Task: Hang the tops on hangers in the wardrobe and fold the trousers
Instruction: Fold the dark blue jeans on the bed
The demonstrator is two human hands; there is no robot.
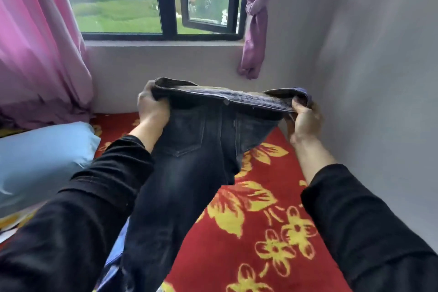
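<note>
Dark faded denim trousers (pixel 189 161) held up by waistband, stretched sideways; legs hang down toward viewer over red yellow-flowered bed blanket (pixel 260 232). Left hand (pixel 151 106), right hand (pixel 304 117) each gripped on waistband end.

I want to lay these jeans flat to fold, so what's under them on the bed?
Under the jeans, held up by left hand and right hand, lies the red flowered blanket; a blue cloth peeks out by the legs. Whatever the legs cover is hidden.
</note>
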